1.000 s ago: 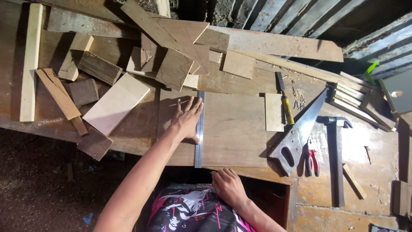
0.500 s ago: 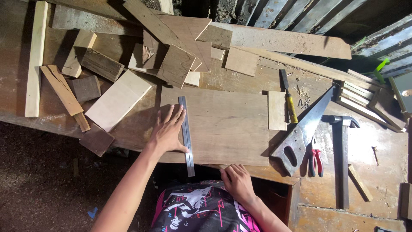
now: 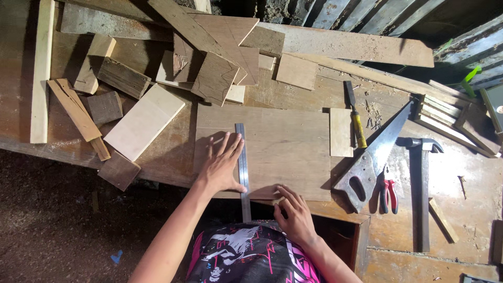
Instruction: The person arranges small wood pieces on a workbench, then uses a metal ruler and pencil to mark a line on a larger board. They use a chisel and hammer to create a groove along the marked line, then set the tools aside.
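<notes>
The left hand [image 3: 220, 167] lies flat, fingers apart, beside the metal ruler [image 3: 242, 167] on the wood board [image 3: 288, 147]. The right hand [image 3: 296, 212] has its fingers bent at the board's edge, holding nothing I can see.

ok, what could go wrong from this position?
1. The metal ruler overhangs the near edge of the plywood board, pinned only by the left hand beside it; it could pivot or slip and skew the line.
2. The right hand rests at the board's near edge close to the ruler's end; whether it holds a pencil is unclear, so a slip may put fingers against the steel edge.
3. The handsaw lies close by on the right, blade exposed.
</notes>
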